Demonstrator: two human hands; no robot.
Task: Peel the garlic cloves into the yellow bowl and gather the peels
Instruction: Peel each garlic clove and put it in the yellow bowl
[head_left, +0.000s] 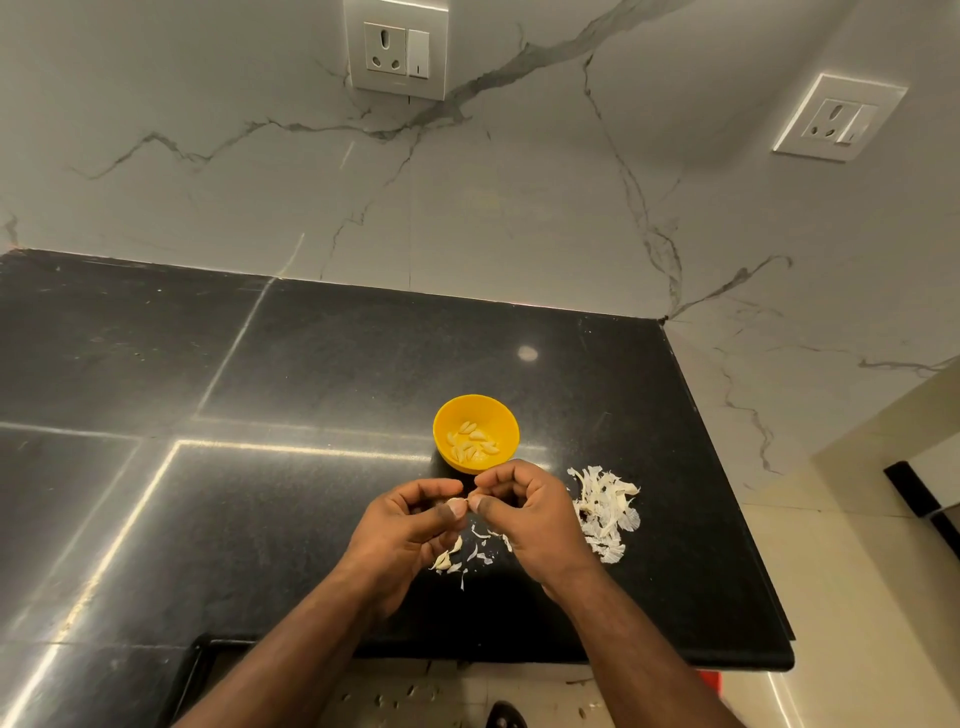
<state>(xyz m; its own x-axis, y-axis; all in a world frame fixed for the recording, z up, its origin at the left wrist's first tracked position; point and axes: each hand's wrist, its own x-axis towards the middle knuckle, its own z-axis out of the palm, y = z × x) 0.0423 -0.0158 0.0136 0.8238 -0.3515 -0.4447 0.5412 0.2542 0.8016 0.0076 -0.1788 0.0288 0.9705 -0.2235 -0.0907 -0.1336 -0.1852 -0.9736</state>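
Two hands meet above the black stone surface (311, 364): left hand (410, 525) and right hand (524, 512), fingers curled, both pinching one garlic clove (460, 503) between them. Yellow bowl (457, 413), just beyond the hands, holds about a dozen peeled cloves (472, 441). Pile of peels (605, 512) lies right of the right hand; scattered peel scraps (457, 558) lie beneath the hands.

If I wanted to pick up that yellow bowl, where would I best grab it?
Probably by the rim of the yellow bowl on its far or right side, coming from above. It sits upright and open on the counter with peeled cloves inside, and both hands, the left hand and right hand, crowd its near edge. Keep it level.
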